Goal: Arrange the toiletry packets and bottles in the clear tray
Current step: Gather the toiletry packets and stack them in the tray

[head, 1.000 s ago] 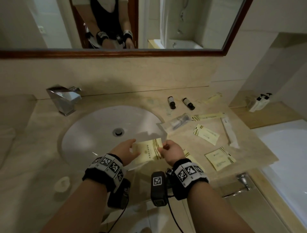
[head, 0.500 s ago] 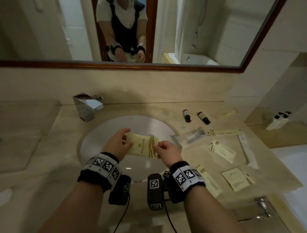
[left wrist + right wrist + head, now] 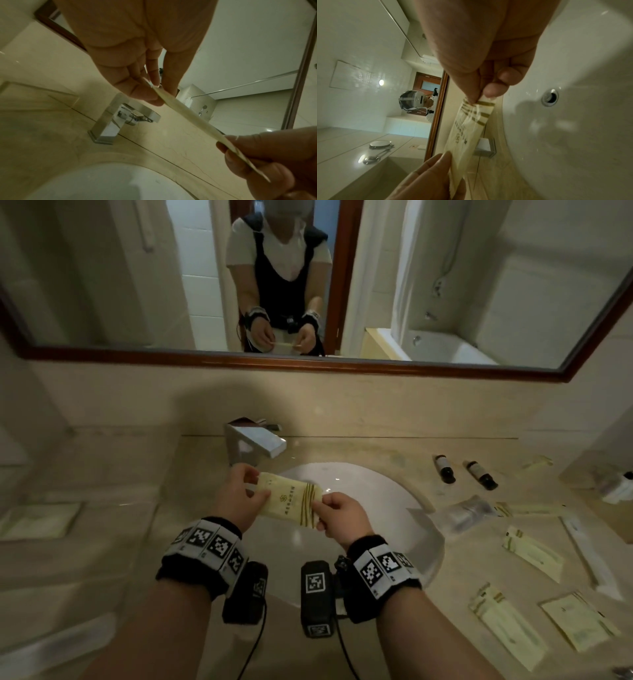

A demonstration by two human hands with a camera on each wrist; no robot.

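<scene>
Item: yellow packet [image 3: 289, 503], flat, striped at one end. Held in the air over the basin [image 3: 376, 498], just in front of the tap [image 3: 253, 441], touching neither.

Grip: left hand [image 3: 239, 494] pinches the plain end between thumb and fingertips; right hand [image 3: 339, 513] pinches the striped end the same way. The packet is stretched between them, slightly bowed.

Other stock, worktop right of the basin: two dark bottles [image 3: 445, 469] lying near the back edge; a clear wrapped item [image 3: 466, 513] at the basin rim; further yellow packets [image 3: 532, 553] toward the right and front edges, all apart from one another.

Clear tray: cannot be made out with certainty in any view.

Risk, as judged: the pinches are light and at the extreme ends. If either slips, the packet would likely drop into the basin. Pulling the ends apart too firmly could tear a seam.
</scene>
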